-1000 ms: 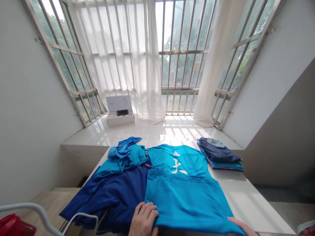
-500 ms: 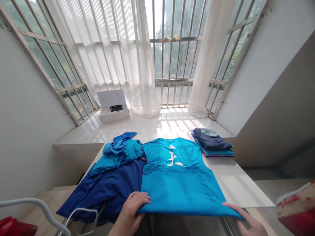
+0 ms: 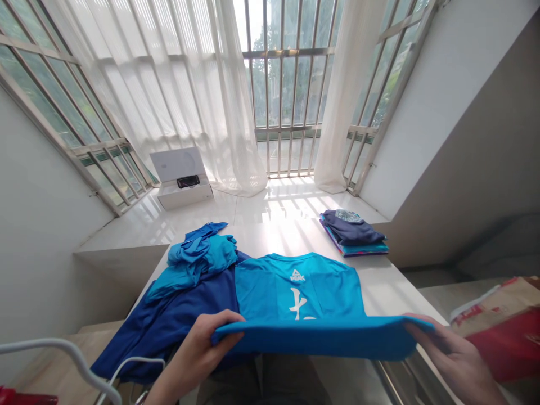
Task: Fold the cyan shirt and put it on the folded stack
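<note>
Two ends of a teal T-shirt (image 3: 312,337) hem held up above the table (image 3: 405,292)
Over the navy top (image 3: 169,332), the left hand (image 3: 196,351) pinches the hem; it runs taut sideways to the right hand (image 3: 449,351), equally near and gripping, the shirt's body lying away from both.

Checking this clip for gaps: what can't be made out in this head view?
Head view:
- Printed character on the turquoise T-shirt: lower part hidden by the raised fold.
- Black object in the white box: too small to identify.
- Red-printed package: cut off by right edge.
- Red item: cut off by bottom-left corner.
</note>
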A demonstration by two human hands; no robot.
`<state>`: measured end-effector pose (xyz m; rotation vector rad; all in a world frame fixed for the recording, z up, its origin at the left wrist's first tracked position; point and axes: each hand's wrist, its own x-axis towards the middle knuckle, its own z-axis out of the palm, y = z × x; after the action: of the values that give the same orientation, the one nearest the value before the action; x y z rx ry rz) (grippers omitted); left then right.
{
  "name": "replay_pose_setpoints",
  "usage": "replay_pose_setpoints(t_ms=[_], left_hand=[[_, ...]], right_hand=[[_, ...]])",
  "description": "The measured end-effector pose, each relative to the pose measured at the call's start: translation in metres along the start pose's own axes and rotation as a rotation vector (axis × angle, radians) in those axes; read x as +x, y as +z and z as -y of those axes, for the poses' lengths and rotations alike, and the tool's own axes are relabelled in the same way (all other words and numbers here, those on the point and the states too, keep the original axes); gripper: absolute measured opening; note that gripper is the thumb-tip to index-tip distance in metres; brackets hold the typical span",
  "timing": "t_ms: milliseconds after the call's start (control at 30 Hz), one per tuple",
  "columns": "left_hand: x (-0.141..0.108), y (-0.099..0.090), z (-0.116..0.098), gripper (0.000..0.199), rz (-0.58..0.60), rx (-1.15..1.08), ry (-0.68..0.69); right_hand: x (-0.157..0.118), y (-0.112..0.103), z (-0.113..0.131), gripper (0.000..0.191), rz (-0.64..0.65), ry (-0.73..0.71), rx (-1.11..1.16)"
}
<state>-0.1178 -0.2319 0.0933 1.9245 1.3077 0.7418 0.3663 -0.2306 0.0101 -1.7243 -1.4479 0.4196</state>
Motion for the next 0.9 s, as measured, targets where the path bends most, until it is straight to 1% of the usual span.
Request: replay_pose_setpoints(t_ms=[33, 67, 167, 267, 333, 433, 500, 567, 667, 767, 833, 900], left_hand=[[0.015, -0.002, 0.004, 0.031, -0.025, -0.001, 0.004], [0.031, -0.003, 0.01, 0.031, -0.057, 0.0, 0.006], [0.085, 0.0, 0.038, 0.033, -0.122, 0.013, -0.004], [0.13, 0.012, 0.075, 0.028, -0.187, 0.161, -0.04], [0.148, 0.022, 0.096, 0.023, -0.186, 0.272, -0.122], [0.156, 0.034, 0.119, 0.02, -0.176, 0.321, -0.201], [0.156, 0.038, 0.127, 0.022, -0.201, 0.304, -0.197], [0.157, 0.038, 0.131, 0.025, -0.247, 0.298, -0.193], [0.162, 0.038, 0.131, 0.031, -0.307, 0.355, -0.235], [0.167, 0.041, 0.129, 0.033, -0.305, 0.472, -0.289], [0.167, 0.042, 0.129, 0.028, -0.285, 0.533, -0.314], [0.163, 0.042, 0.129, 0.021, -0.291, 0.549, -0.315]], right_hand=[[0.015, 0.006, 0.01, 0.045, 0.047, 0.003, 0.028], [0.032, 0.013, 0.019, 0.046, 0.05, -0.002, 0.051], [0.082, 0.042, 0.032, 0.045, 0.148, -0.072, 0.007], [0.124, 0.081, 0.026, 0.039, 0.211, -0.138, -0.096], [0.141, 0.106, 0.015, 0.037, 0.229, -0.142, -0.169], [0.152, 0.135, -0.006, 0.037, 0.236, -0.117, -0.285], [0.154, 0.145, -0.017, 0.04, 0.219, -0.092, -0.358], [0.157, 0.149, -0.022, 0.042, 0.201, -0.071, -0.412], [0.161, 0.151, -0.018, 0.041, 0.209, -0.054, -0.47], [0.162, 0.153, -0.006, 0.038, 0.248, -0.041, -0.543], [0.161, 0.153, 0.001, 0.036, 0.269, -0.023, -0.588], [0.155, 0.148, 0.006, 0.036, 0.236, -0.034, -0.591]])
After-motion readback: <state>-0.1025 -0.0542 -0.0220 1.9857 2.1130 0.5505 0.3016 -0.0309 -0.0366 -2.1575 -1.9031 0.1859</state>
